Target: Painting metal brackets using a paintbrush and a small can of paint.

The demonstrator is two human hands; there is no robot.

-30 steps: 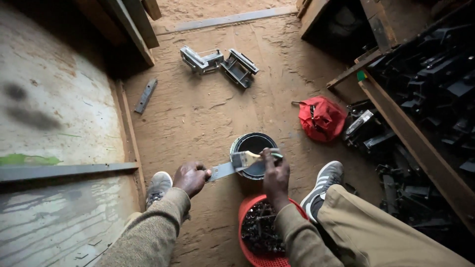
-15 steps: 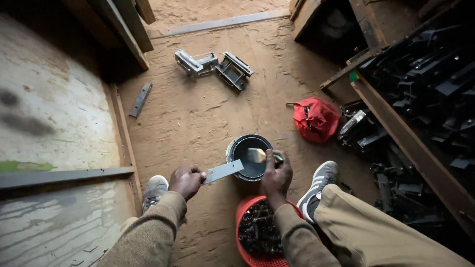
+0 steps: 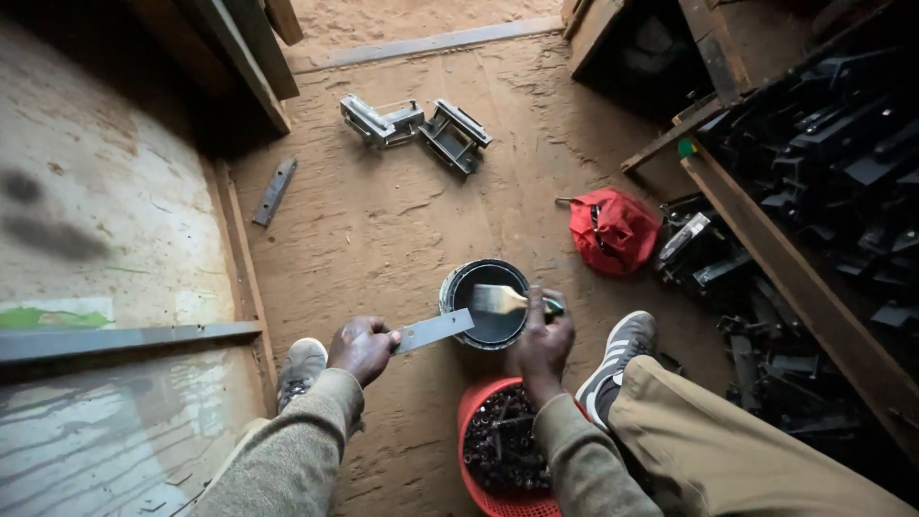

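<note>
Fingers first: my left hand [image 3: 362, 347] is curled tight round one end of a flat grey metal strip [image 3: 433, 331], and my right hand [image 3: 544, 343] is closed on the handle of a paintbrush [image 3: 500, 300], bristles over the paint can [image 3: 484, 303]. That strip pokes out toward the can, its far end at the rim. I'd judge it stiff and light, thin-edged, so the grip belongs at the bare end, well away from any wet part. It looks plain, dull grey, straight, unpainted as far as I can see. Just below, between my knees, sits a red basket [image 3: 471, 414] of small dark pieces. Further out on the sandy floor, a red cloth bundle [image 3: 613, 230], another strip [image 3: 275, 191], then two metal brackets [image 3: 416, 124]. Dark painted parts [image 3: 823, 144] pile up right.
</note>
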